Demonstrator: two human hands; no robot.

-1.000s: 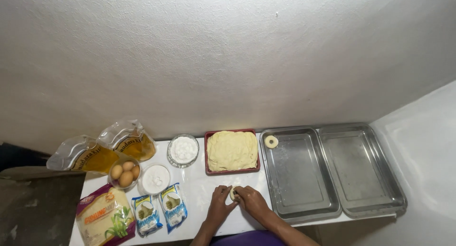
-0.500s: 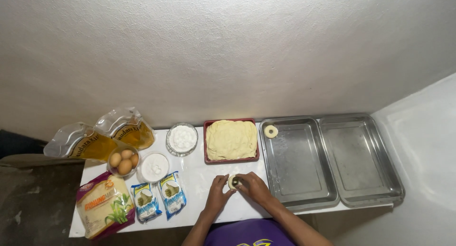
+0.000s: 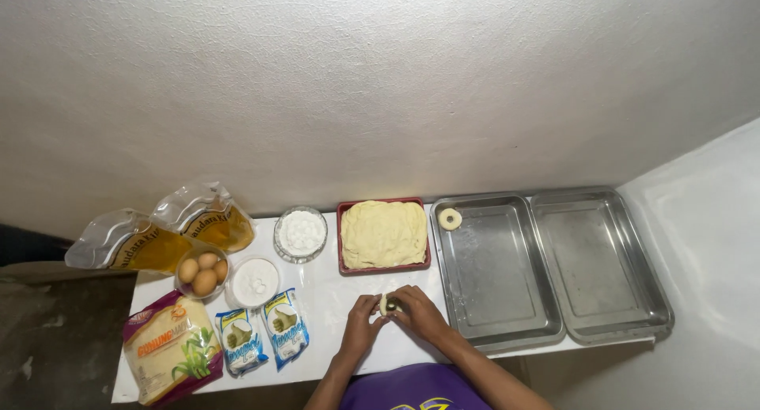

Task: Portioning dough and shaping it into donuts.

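Dough piece [image 3: 385,304] is pinched between left hand [image 3: 362,325] and right hand [image 3: 419,313], just above the table [image 3: 332,299] near its front edge, before the red dough tray [image 3: 384,234].

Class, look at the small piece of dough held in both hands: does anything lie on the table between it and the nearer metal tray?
Nothing visible does. The small dough piece sits between the left hand and right hand; only bare white tabletop separates it from the nearer steel tray, which holds one dough ring at its far corner.
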